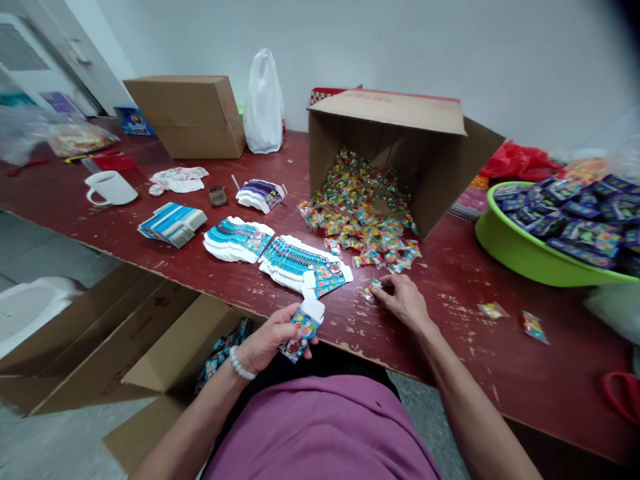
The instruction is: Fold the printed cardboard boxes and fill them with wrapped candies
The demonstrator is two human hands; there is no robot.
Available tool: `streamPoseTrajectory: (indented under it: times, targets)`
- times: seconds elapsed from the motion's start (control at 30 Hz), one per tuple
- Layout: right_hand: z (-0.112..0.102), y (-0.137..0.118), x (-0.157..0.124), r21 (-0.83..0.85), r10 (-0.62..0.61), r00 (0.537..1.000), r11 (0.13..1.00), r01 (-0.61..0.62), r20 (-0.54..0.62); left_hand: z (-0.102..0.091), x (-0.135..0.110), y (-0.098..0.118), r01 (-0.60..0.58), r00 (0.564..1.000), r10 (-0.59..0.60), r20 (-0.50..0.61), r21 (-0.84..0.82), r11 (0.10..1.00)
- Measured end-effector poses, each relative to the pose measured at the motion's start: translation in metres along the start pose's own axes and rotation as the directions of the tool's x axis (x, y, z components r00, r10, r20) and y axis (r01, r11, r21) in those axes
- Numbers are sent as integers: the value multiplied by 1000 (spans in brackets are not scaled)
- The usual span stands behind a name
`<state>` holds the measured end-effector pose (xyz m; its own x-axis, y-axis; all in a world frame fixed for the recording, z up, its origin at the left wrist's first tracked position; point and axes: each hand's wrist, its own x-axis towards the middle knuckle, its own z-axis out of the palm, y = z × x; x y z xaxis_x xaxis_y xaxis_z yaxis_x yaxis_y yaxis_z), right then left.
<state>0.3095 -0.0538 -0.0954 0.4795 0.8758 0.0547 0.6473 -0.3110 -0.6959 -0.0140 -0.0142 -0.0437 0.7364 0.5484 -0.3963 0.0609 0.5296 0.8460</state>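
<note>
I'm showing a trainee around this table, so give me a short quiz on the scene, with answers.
1. Which hand holds the small blue printed cardboard box?
2. True or false: small multicoloured wrapped packets spill from the open brown cardboard carton onto the dark-red painted table.
3. The round lime-green plastic basin holds: (a) red bags, (b) small dark printed packs, (c) white mugs.

Key: 1. Left hand; 2. True; 3. (b).
</note>
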Motion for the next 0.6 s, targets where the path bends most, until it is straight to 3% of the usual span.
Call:
streamPoseTrajectory:
  times: [0.1,0.27,0.37,0.5,0.6]
  targets:
    - [4,-5,0,280,107,994,953,-113,37,13,11,0,-61,996,59,-61,-27,998]
    - [1,-18,-10,534,167,980,822,-198,106,31,25,4,-149,966,142,-218,-13,989]
    - [-1,-40,-28,652,171,973,721,-232,157,45,33,8,-218,923,187,-337,-57,974]
    - [-2,-74,-52,806,188,950,503,-312,250,60,37,12,-277,899,218,-379,-107,955]
    - [-4,-89,-64,825,162,949,469,-315,270,66,33,13,-296,889,223,-399,-132,946]
